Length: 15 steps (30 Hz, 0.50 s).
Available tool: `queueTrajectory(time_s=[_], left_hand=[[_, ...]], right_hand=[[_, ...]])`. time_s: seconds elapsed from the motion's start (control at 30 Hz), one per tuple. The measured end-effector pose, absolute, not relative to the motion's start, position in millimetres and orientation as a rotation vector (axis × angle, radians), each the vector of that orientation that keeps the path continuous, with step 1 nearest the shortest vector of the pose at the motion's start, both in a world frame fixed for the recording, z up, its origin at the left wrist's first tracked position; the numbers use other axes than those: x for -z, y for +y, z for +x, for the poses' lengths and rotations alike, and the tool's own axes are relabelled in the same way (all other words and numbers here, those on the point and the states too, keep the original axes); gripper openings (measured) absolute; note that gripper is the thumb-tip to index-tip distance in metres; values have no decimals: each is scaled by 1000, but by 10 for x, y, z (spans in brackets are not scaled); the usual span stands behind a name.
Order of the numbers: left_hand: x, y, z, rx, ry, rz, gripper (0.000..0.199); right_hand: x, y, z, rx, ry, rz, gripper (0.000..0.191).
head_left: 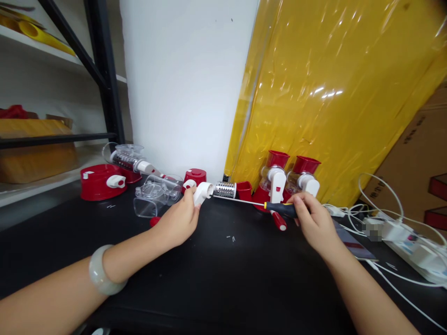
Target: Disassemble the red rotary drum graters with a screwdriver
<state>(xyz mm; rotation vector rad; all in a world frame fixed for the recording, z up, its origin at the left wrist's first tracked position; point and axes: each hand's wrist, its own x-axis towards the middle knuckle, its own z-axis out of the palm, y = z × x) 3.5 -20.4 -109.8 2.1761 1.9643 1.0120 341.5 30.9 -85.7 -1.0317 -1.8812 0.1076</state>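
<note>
White glare streaks the bright yellow wrap (314, 111).

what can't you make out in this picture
All in the head view:
Screwdriver: handle end hidden by the right grip; tip too small to tell if it touches the white part.
White part: lower end partly hidden by the left grip.
Small pieces: too small to identify.
Pale object: cut off by bottom edge.

Screwdriver (275, 208) right of handle part (201, 193); power strip (405, 249) farther right; shelf (100, 65) left.
</note>
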Motion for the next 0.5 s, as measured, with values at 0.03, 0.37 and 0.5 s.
queueTrajectory(time_s=[0.03, 0.37, 0.5], left_hand=[[1096, -203, 28, -1019, 1967, 2175, 46], [1066, -175, -6, -1096, 1989, 2163, 50], [1069, -194, 7, -1064, 2005, 2167, 48]], right_hand=[[854, 312, 3407, -82, -1874, -978, 25], [876, 301, 3330, -289, -1805, -656, 28], [905, 318, 3350, -468, -1853, -871, 34]])
